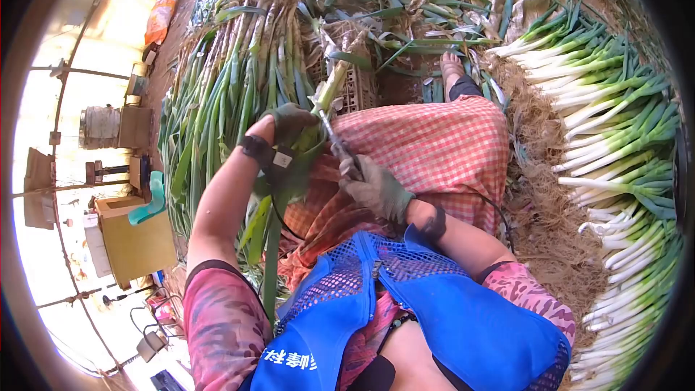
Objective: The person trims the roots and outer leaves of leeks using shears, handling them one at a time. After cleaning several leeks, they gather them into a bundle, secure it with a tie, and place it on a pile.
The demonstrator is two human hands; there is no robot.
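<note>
My left hand (292,124), in a dark glove, is closed around a large green onion (331,87). Its pale thick end points up and away from me, while its green leaves trail down below the hand. In my gloved right hand (380,190) is a knife (347,165), gripped by the handle. The thin blade reaches up to the onion's pale end and appears to touch it. Just beyond my left hand lies a big pile of untrimmed green onions (239,65), roots pointing away. A checked cloth (434,134) covers my lap under both hands.
A long row of cleaned green onions (608,116) with white stalks lies to the right, beside a heap of brown roots (554,217). A plastic crate (358,87) stands ahead. Leftward are a teal plastic stool (150,199) and a yellowish box (137,239). Loose leaves cover the far ground.
</note>
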